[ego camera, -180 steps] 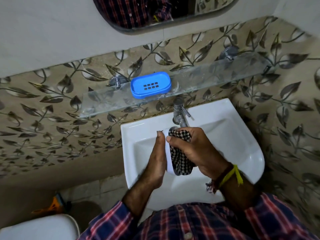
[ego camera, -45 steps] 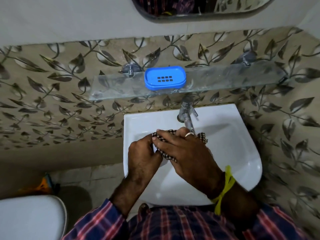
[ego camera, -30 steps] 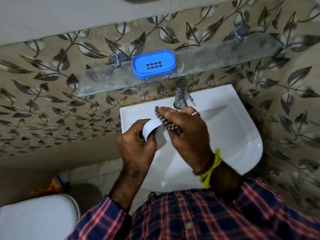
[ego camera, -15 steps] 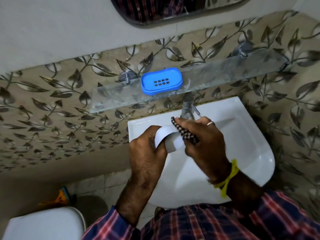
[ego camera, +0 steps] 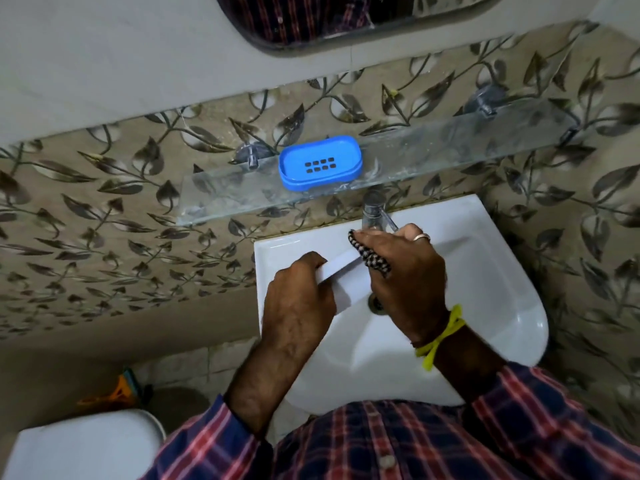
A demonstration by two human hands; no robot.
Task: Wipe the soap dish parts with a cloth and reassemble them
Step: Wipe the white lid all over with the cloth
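The white tray (ego camera: 341, 284) sat tilted over the sink's (ego camera: 498, 306) left half, the left hand (ego camera: 298, 299) curled round its near end. The right hand (ego camera: 405, 271) pinched the checked cloth (ego camera: 372, 258) against the tray's far rim. Half a second before, the cloth had covered more of that rim; much of it was now hidden under the fingers. The blue lid (ego camera: 320, 161) stayed on the shelf's (ego camera: 450, 147) left half.

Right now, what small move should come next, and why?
Probably draw the checked cloth along the white soap dish base toward the left hand. The right hand presses the cloth at one end only; the blue tray waits on the glass shelf.
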